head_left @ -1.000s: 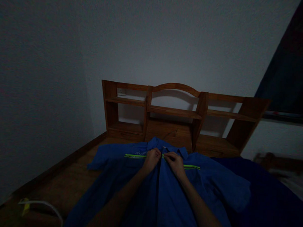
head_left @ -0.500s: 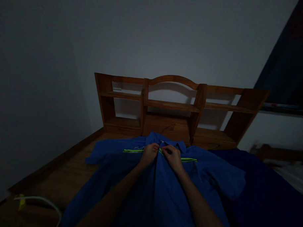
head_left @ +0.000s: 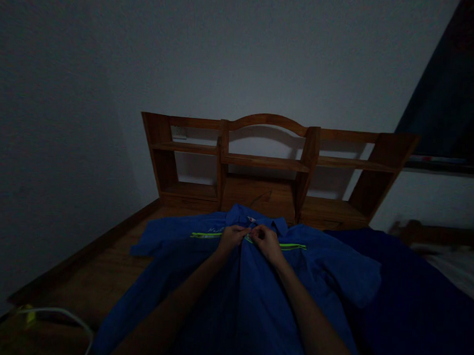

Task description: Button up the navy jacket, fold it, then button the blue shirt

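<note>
A blue short-sleeved shirt (head_left: 264, 297) lies spread out, its collar pointing away from me and a bright yellow-green stripe across each side of the chest. My left hand (head_left: 232, 238) pinches the front edge of the shirt just below the collar. Close beside it, my right hand (head_left: 266, 241) has thumb and fingertips closed on the other front edge. The fingertips of both hands nearly meet at the front opening. Whether a button is between them is too dark and small to make out. A pale label shows inside the collar.
A wooden shelf headboard (head_left: 265, 162) stands against the wall behind the shirt. Wooden boards (head_left: 98, 260) lie on the left, with a white cable (head_left: 67, 311) and a small yellow item (head_left: 30, 316) at lower left. Dark blue cloth (head_left: 419, 298) covers the right side.
My two hands have come closer together at the shirt's front opening, the left fingers now stretched towards the right. The view has shifted slightly.
</note>
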{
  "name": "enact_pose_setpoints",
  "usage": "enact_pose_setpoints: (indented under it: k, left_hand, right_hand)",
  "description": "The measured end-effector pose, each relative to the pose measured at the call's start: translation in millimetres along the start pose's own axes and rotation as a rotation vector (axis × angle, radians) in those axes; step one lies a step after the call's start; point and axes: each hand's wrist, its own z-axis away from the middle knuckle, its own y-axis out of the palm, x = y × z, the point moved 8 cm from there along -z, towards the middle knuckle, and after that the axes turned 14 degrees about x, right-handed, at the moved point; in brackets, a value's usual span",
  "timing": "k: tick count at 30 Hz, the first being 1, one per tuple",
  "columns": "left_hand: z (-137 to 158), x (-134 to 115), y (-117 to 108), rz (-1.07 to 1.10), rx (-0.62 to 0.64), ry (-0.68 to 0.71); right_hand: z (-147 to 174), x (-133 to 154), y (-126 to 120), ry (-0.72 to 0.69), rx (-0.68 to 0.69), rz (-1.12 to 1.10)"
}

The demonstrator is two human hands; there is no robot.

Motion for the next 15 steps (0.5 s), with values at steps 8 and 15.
enact_pose_setpoints:
  k: [8, 15]
  left_hand:
    - [-0.6, 17.6, -3.2, 0.092, -0.003, -0.116]
    - [-1.4, 27.0, -4.4, 0.106, -0.005, -0.197]
  right_hand:
    - [2.3, 3.6, 6.2, -0.019, 0.048, 0.092]
    - [1.3, 0.2, 10.7, 0.02, 0.089, 0.122]
